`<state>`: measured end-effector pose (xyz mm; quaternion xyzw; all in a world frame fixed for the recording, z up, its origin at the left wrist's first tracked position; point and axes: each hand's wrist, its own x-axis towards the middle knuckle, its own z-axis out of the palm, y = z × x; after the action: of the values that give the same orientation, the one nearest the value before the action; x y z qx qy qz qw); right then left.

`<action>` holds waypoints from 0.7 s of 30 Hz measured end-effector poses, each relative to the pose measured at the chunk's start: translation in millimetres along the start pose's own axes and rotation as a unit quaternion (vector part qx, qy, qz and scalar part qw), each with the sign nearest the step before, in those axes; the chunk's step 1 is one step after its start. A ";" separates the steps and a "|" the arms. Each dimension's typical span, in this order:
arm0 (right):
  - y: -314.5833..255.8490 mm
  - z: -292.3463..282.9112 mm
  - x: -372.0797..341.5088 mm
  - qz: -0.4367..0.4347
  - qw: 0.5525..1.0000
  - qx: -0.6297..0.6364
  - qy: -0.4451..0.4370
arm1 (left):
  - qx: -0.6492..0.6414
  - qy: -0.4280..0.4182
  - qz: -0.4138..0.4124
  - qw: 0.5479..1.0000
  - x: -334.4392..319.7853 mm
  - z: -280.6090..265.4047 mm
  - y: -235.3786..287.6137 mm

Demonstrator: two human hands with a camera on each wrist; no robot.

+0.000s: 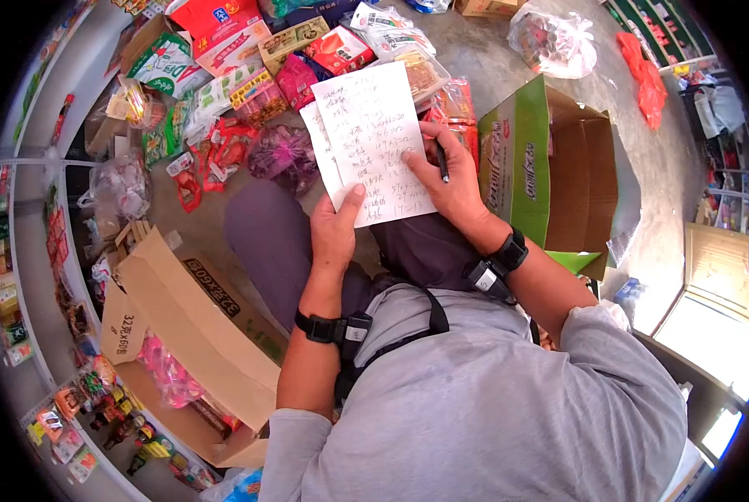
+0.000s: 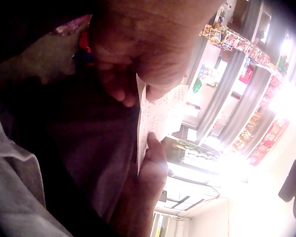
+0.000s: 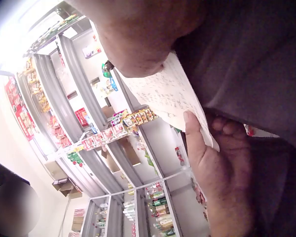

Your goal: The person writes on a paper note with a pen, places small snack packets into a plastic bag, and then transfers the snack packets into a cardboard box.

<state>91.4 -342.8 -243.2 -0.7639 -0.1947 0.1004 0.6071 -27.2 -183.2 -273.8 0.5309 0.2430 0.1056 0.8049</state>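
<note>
Handwritten white paper sheets (image 1: 374, 142) are held up over the lap, one sheet overlapping another. My left hand (image 1: 336, 230) pinches the lower left edge, thumb on the front; in the right wrist view this hand (image 3: 222, 168) has its fingers behind the sheet (image 3: 163, 94). My right hand (image 1: 454, 180) pinches the right edge with the thumb on the writing, and a dark pen (image 1: 443, 161) lies between its fingers. In the left wrist view the right hand (image 2: 153, 168) shows beyond the paper (image 2: 160, 113).
Snack packets (image 1: 261, 96) are heaped on the floor ahead. An open green carton (image 1: 517, 176) stands at the right, an open brown carton (image 1: 199, 318) at the left. Stocked shelves (image 1: 56, 251) run along the left side. A bagged bundle (image 1: 552, 42) lies at the back right.
</note>
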 end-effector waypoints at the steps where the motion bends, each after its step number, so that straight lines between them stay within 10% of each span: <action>1: -2.8 0.0 -0.2 0.004 1.000 0.007 -0.001 | 0.000 0.001 0.002 1.000 0.1 0.2 -0.2; 21: -2.0 -0.4 0.5 -0.005 1.000 0.000 -0.005 | -0.006 -0.017 -0.006 1.000 -0.1 -1.5 0.1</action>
<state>91.7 -342.6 -241.1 -0.7625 -0.2013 0.1016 0.6064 -28.0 -182.0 -274.2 0.5266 0.2318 0.0933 0.8126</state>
